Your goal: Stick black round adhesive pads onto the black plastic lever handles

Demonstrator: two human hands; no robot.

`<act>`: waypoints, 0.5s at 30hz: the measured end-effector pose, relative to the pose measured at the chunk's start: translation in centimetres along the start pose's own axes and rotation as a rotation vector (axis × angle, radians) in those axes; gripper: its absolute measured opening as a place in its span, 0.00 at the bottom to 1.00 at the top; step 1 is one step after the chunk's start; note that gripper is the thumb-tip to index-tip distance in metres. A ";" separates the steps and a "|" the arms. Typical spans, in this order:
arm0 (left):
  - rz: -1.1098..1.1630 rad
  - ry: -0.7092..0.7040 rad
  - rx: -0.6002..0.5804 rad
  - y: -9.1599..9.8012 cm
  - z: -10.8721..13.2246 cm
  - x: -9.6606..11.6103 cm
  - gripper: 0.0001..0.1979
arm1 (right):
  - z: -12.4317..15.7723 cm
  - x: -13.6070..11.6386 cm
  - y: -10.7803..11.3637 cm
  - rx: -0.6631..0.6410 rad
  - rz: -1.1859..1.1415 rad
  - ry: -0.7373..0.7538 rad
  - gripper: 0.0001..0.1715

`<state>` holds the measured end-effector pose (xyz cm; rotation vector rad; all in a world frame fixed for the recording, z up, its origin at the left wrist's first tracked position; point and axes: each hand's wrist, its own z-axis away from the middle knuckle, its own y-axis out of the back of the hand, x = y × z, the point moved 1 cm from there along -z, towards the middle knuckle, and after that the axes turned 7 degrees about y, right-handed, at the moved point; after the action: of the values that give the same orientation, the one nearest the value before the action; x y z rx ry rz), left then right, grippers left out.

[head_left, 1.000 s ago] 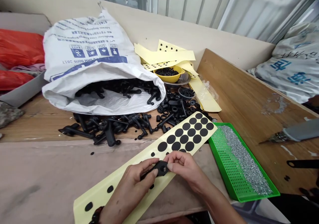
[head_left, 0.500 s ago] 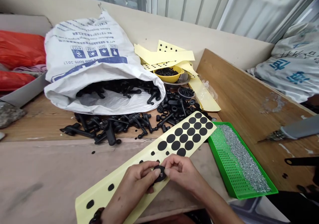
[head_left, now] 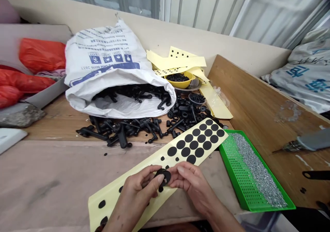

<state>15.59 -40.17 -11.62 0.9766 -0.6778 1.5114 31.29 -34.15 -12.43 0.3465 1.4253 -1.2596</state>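
Note:
A round black disc-shaped part is pinched between the thumb and fingers of my left hand. My right hand is closed at the disc's right edge, its fingertips against it and partly hidden. Below both hands lies a long yellow sticker sheet, slanting from lower left to upper right. Rows of large black round stickers cover its far end, while smaller black dots are scattered along the near part.
A green perforated tray of small silvery metal pieces stands at right, near a power screwdriver. Behind the sheet lie piled black plastic parts and an open white sack. A yellow bowl stands farther back.
The view has shifted, so the scene sits slightly farther right and lower. My left hand has tilted the disc up, and my right thumb has moved back from the disc's edge.

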 end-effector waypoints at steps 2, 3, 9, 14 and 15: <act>0.047 -0.013 0.011 0.0 0.2 0.0 0.22 | -0.1 0.0 -0.2 0.004 0.011 0.027 0.18; 0.070 -0.021 0.011 0.0 0.4 0.1 0.21 | -0.2 -0.1 -0.3 -0.018 0.073 0.054 0.18; 0.182 -0.095 -0.100 -1.5 2.0 -0.2 0.13 | 0.2 0.0 -1.3 -0.197 0.844 0.314 0.14; 0.302 -0.001 -0.172 0.6 4.5 -1.2 0.17 | 1.5 1.2 -2.5 -0.277 0.936 0.340 0.14; 0.234 0.013 -0.176 1.9 5.7 -1.3 0.17 | 1.6 1.3 -2.6 -0.354 0.956 0.353 0.13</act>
<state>14.86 -45.98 -9.80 0.7738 -0.9246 1.6279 29.70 -37.00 -11.88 0.9007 1.4502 -0.1685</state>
